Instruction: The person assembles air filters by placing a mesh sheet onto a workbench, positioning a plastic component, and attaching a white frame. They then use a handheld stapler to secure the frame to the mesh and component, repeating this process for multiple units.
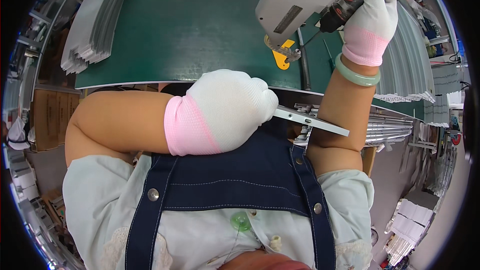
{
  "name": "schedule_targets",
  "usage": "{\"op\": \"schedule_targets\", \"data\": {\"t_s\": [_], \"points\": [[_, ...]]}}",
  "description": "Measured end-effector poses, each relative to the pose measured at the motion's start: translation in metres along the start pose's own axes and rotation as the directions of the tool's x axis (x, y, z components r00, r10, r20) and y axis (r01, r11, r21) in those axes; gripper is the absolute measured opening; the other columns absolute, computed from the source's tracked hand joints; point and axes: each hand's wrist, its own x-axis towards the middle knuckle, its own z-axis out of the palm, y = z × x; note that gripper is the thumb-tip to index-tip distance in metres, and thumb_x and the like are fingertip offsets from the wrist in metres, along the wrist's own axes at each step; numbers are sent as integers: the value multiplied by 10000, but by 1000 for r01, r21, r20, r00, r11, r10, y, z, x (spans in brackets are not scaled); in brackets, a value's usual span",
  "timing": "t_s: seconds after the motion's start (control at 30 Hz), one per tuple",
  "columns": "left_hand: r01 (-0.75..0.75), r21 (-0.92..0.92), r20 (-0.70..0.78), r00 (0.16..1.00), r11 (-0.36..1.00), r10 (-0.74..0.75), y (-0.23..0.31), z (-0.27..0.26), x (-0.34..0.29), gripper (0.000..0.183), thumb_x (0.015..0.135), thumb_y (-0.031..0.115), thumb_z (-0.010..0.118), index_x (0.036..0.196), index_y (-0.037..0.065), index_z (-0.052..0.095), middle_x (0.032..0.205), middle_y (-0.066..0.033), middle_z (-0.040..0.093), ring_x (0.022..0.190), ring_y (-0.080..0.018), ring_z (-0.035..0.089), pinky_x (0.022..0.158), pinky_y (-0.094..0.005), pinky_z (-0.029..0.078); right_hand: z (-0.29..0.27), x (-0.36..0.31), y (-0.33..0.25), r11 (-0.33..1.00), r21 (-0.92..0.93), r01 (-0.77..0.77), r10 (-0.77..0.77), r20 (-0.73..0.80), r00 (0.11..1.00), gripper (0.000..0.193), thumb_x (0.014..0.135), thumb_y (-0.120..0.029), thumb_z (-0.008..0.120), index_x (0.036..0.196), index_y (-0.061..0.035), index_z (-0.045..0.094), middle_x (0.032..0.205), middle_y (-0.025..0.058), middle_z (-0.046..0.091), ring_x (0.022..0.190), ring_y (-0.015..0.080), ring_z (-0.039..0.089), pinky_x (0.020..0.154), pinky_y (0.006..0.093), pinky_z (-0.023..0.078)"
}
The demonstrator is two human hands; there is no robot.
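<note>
My left hand (pixel 227 110), in a white knit glove with a pink cuff, is closed around a narrow silver metal bar (pixel 315 121) with small holes. The bar sticks out to the right, in front of my apron and close to my right forearm. At the upper right, my right hand (pixel 372 17), gloved the same way, is wrapped round a black and orange power drill (pixel 345 7). The drill's bit points down and left, beside a grey machine head (pixel 297 2). Part of the drill is hidden behind my fingers.
A green-topped table (pixel 185 25) carries stacks of silver slats at the left (pixel 97 25) and right (pixel 405 55). A yellow tag (pixel 281 57) and a black-handled tool (pixel 305 70) lie near the machine. Long metal profiles (pixel 387 131) sit below the table's right side.
</note>
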Motion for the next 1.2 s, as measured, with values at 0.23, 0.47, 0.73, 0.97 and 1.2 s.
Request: {"op": "schedule_targets", "data": {"t_s": [0.23, 0.47, 0.73, 0.97, 1.2], "points": [[-35, 30, -11, 999, 999, 35, -4, -7, 9, 96, 788, 153, 706, 797, 77, 648, 736, -116, 607, 702, -326, 637, 632, -437, 507, -22, 19, 33, 903, 380, -201, 288, -186, 939, 150, 940, -150, 644, 1035, -33, 635, 893, 18, 659, 773, 102, 612, 720, 245, 482], [88, 100, -16, 996, 991, -87, -34, -16, 55, 176, 866, 212, 660, 844, 38, 641, 788, -153, 635, 747, -351, 651, 687, -438, 522, -66, 101, -53, 996, -77, 47, -51, -45, 998, 263, 972, -133, 550, 1171, -12, 671, 1010, 86, 698, 835, 140, 659, 720, 244, 499], [66, 175, -22, 998, 982, -63, -41, -12, 66, 185, 905, 231, 616, 913, 47, 630, 795, -157, 646, 757, -361, 666, 707, -454, 542, 2, 68, -94, 944, 275, 184, -240, 186, 953, 268, 971, -188, 563, 1158, -16, 647, 1058, 70, 699, 933, 166, 663, 837, 283, 506], [122, 163, 96, 986, 979, -138, -34, -24, 70, 198, 896, 235, 620, 926, 39, 627, 842, -166, 658, 791, -354, 671, 705, -458, 545, -5, 63, -89, 912, 389, 132, -260, 298, 919, 297, 987, -212, 530, 1181, -14, 636, 1121, 81, 696, 1020, 192, 662, 916, 310, 505], [-19, 164, -30, 999, 986, 24, -45, -6, 70, 212, 918, 240, 605, 991, 67, 703, 868, -152, 691, 827, -335, 690, 750, -446, 554, -8, 57, -65, 928, 368, 56, -188, 332, 924, 304, 1007, -196, 509, 1216, 0, 613, 1167, 91, 677, 1028, 201, 658, 910, 330, 516]]}}
